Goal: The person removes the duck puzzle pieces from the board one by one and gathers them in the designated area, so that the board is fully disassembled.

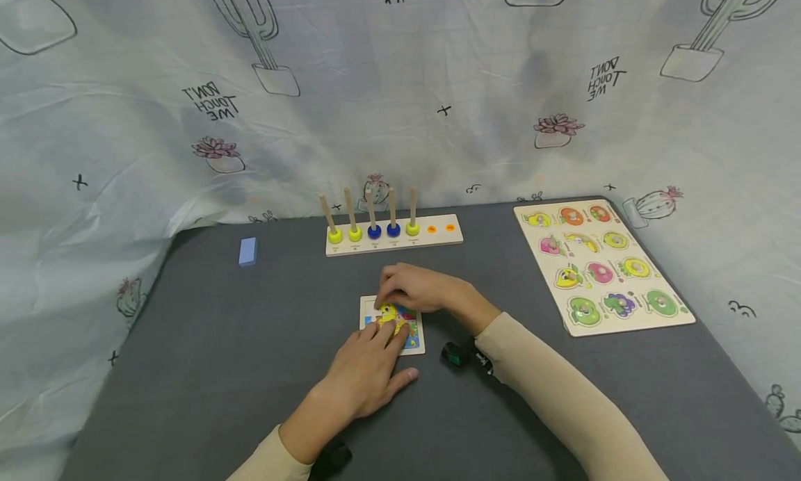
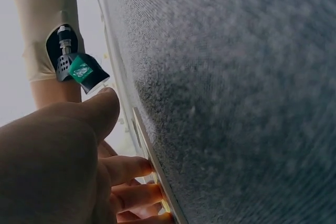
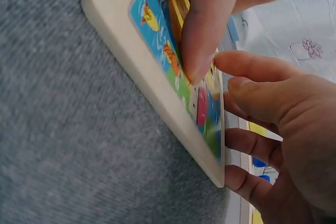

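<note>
A small wooden picture puzzle (image 1: pixel 422 338) with a yellow duck lies on the grey table between both hands. My left hand (image 1: pixel 363 370) presses its straight fingertips onto the picture from the near side, its thumb spread away. From the far side, my right hand (image 1: pixel 416 287) curls over the puzzle's upper edge. Its thumb and index finger pinch at a yellow puzzle piece (image 3: pixel 212 77), whose grip point is partly hidden. In the right wrist view, one wooden piece (image 3: pixel 177 9) stands slightly raised and tilted beside a left finger.
Behind the puzzle stands a peg board (image 1: pixel 393 245) with upright pegs and yellow and blue rings. A fruit puzzle board (image 1: pixel 551 304) lies at the right. A blue block (image 1: pixel 247 251) sits at the far left. Patterned cloth (image 1: pixel 400 85) hangs behind the table.
</note>
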### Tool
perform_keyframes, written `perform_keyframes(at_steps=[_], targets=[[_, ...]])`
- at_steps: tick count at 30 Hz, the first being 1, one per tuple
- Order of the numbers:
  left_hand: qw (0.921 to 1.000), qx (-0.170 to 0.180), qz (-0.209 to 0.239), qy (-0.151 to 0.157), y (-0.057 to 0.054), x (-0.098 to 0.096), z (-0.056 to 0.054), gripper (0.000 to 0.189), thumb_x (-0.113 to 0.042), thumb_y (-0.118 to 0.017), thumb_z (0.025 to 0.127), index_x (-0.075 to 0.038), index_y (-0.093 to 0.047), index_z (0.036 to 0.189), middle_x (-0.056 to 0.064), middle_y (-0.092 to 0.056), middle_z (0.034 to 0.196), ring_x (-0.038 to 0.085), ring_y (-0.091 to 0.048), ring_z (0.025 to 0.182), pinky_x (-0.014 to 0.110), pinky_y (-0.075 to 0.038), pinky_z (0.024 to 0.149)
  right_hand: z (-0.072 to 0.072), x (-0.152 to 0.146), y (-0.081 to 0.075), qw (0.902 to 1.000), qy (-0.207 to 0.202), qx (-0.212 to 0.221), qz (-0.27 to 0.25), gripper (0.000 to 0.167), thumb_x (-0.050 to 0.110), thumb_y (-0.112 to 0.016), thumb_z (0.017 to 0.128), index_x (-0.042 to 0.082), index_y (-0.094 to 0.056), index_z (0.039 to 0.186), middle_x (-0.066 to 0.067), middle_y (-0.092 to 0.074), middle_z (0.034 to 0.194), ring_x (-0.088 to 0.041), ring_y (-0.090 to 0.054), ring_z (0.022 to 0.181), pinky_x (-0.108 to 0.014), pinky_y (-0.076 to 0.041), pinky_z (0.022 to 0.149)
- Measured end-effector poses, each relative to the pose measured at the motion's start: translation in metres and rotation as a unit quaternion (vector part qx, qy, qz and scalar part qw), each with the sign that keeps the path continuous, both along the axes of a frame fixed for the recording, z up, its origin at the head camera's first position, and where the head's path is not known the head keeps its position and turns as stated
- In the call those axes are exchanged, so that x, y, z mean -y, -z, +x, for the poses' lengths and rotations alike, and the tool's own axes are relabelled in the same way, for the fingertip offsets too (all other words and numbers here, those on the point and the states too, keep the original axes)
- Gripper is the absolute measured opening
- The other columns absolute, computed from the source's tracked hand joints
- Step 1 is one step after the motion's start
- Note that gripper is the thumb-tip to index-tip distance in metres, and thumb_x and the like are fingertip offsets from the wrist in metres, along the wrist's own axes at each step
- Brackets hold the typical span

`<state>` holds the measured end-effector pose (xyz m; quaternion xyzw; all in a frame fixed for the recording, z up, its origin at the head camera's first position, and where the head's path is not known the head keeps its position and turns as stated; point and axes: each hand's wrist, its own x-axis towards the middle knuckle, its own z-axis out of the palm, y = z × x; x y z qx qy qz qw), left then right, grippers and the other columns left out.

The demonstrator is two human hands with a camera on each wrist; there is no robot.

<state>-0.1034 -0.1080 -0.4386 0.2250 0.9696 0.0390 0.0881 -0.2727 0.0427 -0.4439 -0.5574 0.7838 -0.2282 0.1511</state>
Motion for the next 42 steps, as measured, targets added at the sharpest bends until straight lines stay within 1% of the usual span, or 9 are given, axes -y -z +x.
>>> perform_keyframes(at_steps=[8, 13, 22, 27, 31, 33, 36, 40, 42], targets=[[1.0000, -0.006, -0.004, 0.003, 0.001, 0.000, 0.001, 0.073, -0.064, -0.045, 0.103, -0.015, -0.044, 0.157, 0.008, -0.046, 0.155, 0.030, -0.046, 0.136, 0.050, -0.046, 0.104, 0.003, 0.006, -0.003, 0.9992, 0.011, -0.004, 0.039, 0.023, 0.020, -0.055, 0.108, 0.022, -0.078, 0.110, 0.004, -0.061, 0.114, -0.013, -0.055, 0.108, -0.033, -0.048, 0.097], [0.9999, -0.008, -0.006, 0.002, 0.002, 0.000, 0.001, 0.073, -0.064, -0.045, 0.103, -0.016, -0.044, 0.157, 0.007, -0.046, 0.155, 0.029, -0.046, 0.136, 0.050, -0.046, 0.105, 0.004, 0.007, -0.005, 0.9992, 0.010, 0.001, 0.038, 0.022, 0.019, -0.054, 0.109, 0.021, -0.076, 0.109, 0.005, -0.061, 0.114, -0.014, -0.055, 0.109, -0.035, -0.047, 0.099], [0.9999, -0.009, -0.003, 0.004, 0.003, 0.000, 0.000, 0.074, -0.064, -0.045, 0.103, -0.016, -0.042, 0.158, 0.006, -0.047, 0.155, 0.028, -0.046, 0.134, 0.049, -0.046, 0.104, 0.004, 0.008, -0.005, 0.9996, 0.009, 0.011, 0.026, 0.021, 0.018, -0.053, 0.108, 0.020, -0.074, 0.107, 0.004, -0.060, 0.114, -0.014, -0.054, 0.106, -0.035, -0.047, 0.096], [0.9999, -0.010, -0.005, 0.005, 0.002, 0.001, 0.000, 0.074, -0.065, -0.045, 0.103, -0.016, -0.042, 0.159, 0.006, -0.046, 0.156, 0.029, -0.046, 0.136, 0.050, -0.046, 0.105, 0.002, 0.008, -0.002, 0.9998, 0.005, 0.005, 0.019, 0.020, 0.018, -0.054, 0.108, 0.020, -0.074, 0.107, 0.004, -0.060, 0.114, -0.014, -0.054, 0.107, -0.035, -0.047, 0.097], [0.9997, -0.018, -0.016, 0.008, 0.000, 0.000, -0.001, 0.075, -0.065, -0.043, 0.103, -0.015, -0.042, 0.158, 0.006, -0.047, 0.153, 0.028, -0.047, 0.132, 0.048, -0.046, 0.104, 0.000, 0.009, -0.004, 0.9996, 0.001, 0.003, 0.027, 0.021, 0.020, -0.054, 0.108, 0.021, -0.075, 0.110, 0.004, -0.060, 0.115, -0.015, -0.054, 0.109, -0.035, -0.047, 0.098], [0.9994, -0.023, -0.023, 0.008, -0.001, -0.001, -0.001, 0.075, -0.066, -0.043, 0.103, -0.015, -0.042, 0.158, 0.006, -0.048, 0.151, 0.027, -0.049, 0.130, 0.048, -0.047, 0.103, -0.002, 0.010, -0.006, 0.9994, -0.005, 0.010, 0.033, 0.021, 0.020, -0.055, 0.108, 0.021, -0.076, 0.112, 0.003, -0.060, 0.116, -0.015, -0.054, 0.109, -0.035, -0.047, 0.098], [0.9989, -0.030, -0.034, 0.003, -0.003, -0.004, -0.003, 0.076, -0.067, -0.042, 0.102, -0.016, -0.040, 0.159, 0.004, -0.049, 0.149, 0.026, -0.050, 0.125, 0.046, -0.047, 0.100, -0.006, 0.011, -0.009, 0.9986, -0.018, 0.032, 0.038, 0.023, 0.018, -0.054, 0.108, 0.019, -0.077, 0.112, 0.001, -0.059, 0.115, -0.015, -0.055, 0.106, -0.034, -0.047, 0.094], [0.9981, -0.035, -0.049, -0.011, -0.002, -0.011, -0.007, 0.077, -0.069, -0.039, 0.102, -0.017, -0.038, 0.159, 0.001, -0.050, 0.144, 0.025, -0.050, 0.120, 0.047, -0.046, 0.096, -0.011, 0.013, -0.013, 0.9951, -0.032, 0.081, 0.048, 0.027, 0.013, -0.051, 0.107, 0.014, -0.078, 0.111, -0.002, -0.059, 0.114, -0.014, -0.055, 0.100, -0.032, -0.048, 0.088], [0.9974, -0.035, -0.060, -0.017, -0.001, -0.015, -0.009, 0.078, -0.070, -0.037, 0.102, -0.016, -0.039, 0.159, 0.001, -0.051, 0.140, 0.024, -0.049, 0.117, 0.046, -0.046, 0.093, -0.013, 0.014, -0.015, 0.9922, -0.032, 0.103, 0.062, 0.030, 0.013, -0.048, 0.108, 0.014, -0.078, 0.111, -0.002, -0.059, 0.115, -0.013, -0.054, 0.101, -0.031, -0.048, 0.089]])
